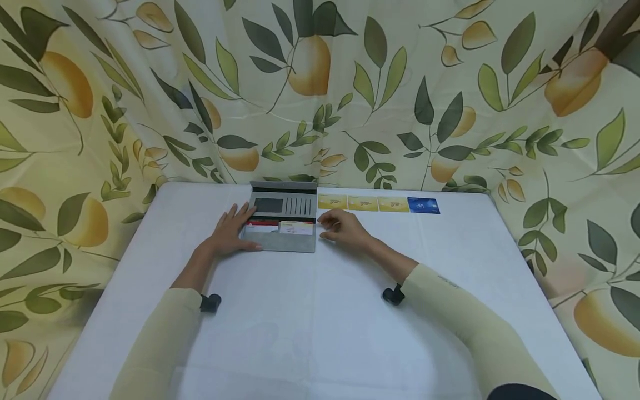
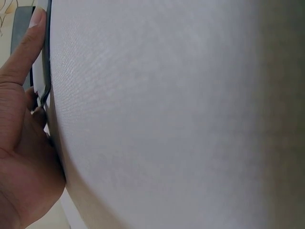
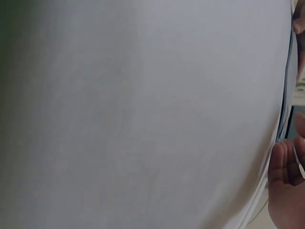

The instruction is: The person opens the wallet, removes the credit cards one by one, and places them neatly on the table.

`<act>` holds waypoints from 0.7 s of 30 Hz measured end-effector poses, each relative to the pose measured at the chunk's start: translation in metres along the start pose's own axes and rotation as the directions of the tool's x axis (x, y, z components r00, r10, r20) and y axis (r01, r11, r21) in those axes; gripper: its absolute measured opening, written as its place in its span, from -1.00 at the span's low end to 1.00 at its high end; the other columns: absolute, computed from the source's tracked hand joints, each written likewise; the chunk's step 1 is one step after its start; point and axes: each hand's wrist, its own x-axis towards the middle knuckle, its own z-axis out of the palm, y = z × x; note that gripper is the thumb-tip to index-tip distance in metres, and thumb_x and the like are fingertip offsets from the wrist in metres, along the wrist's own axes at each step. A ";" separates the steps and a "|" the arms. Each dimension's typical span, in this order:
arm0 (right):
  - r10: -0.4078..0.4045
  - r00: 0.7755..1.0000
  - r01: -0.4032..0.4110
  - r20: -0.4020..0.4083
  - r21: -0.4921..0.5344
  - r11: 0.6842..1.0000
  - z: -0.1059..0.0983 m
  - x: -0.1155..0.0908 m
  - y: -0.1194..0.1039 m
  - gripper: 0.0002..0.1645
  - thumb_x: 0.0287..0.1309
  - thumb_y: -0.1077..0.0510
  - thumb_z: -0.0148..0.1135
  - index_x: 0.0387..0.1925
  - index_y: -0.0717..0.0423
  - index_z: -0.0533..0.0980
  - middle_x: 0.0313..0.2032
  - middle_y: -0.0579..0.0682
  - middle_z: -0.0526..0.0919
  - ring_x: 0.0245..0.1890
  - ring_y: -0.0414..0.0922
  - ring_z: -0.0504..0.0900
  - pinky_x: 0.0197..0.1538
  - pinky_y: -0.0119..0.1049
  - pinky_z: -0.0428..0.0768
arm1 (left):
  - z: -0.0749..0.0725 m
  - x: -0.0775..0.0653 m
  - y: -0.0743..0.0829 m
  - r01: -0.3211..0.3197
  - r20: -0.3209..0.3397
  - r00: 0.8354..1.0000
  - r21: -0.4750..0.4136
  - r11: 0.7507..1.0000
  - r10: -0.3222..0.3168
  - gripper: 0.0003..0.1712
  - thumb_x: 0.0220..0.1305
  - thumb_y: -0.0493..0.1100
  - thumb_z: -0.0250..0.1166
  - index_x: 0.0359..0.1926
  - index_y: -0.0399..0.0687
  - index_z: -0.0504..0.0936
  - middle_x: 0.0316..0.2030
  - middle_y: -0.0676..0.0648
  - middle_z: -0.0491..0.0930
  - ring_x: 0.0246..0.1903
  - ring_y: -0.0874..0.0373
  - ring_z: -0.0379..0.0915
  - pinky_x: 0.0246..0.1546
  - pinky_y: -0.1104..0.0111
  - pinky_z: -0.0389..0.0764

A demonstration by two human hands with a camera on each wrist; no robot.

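A grey wallet (image 1: 287,242) lies unfolded near the table's far edge, with a dark window and a row of slots in its upper panel. In its lower pocket sit a red-and-white card (image 1: 262,226) and a pale card (image 1: 296,228), side by side. My left hand (image 1: 229,230) rests with spread fingers on the wallet's left side, its thumb along the lower flap. Beside the right edge is my right hand (image 1: 345,229), fingers loosely bent and thumb apart from them. The right wrist view catches part of the right hand (image 3: 286,186) at its border.
Right of the wallet, along the far edge, three yellow cards (image 1: 362,203) and a blue card (image 1: 423,205) lie in a row. A white cloth covers the table (image 1: 300,333). Behind it hangs a leaf-and-fruit patterned curtain (image 1: 345,128).
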 end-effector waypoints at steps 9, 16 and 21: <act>-0.017 0.999 0.019 0.034 -0.032 0.999 0.015 0.011 -0.010 -0.63 0.19 0.32 0.53 0.02 0.29 0.65 -0.11 0.07 0.67 -0.13 -0.07 0.62 -0.05 -0.30 0.67 | 0.000 0.002 -0.001 -0.005 -0.002 1.000 0.005 1.000 0.005 0.35 0.12 0.23 0.58 0.70 -0.05 -0.03 0.69 -0.21 -0.27 0.62 -0.23 -0.62 0.57 -0.07 -0.52; -0.014 0.999 0.018 0.044 -0.078 0.997 0.021 0.015 -0.014 -0.71 0.20 0.31 0.53 -0.04 0.26 0.69 -0.15 0.05 0.63 -0.18 -0.09 0.58 -0.11 -0.33 0.62 | 0.002 0.003 -0.004 0.000 -0.001 1.000 0.005 1.000 0.000 0.36 0.11 0.23 0.59 0.70 -0.03 -0.03 0.69 -0.19 -0.27 0.63 -0.21 -0.62 0.56 -0.06 -0.53; -0.006 0.998 0.012 0.057 -0.098 0.995 0.022 0.017 -0.018 -0.71 0.20 0.31 0.52 -0.04 0.28 0.69 -0.17 0.06 0.61 -0.20 -0.08 0.56 -0.14 -0.33 0.60 | 0.002 0.004 -0.005 0.005 0.000 1.000 0.001 1.000 -0.005 0.36 0.10 0.23 0.59 0.70 -0.03 -0.02 0.69 -0.19 -0.27 0.63 -0.22 -0.62 0.56 -0.07 -0.53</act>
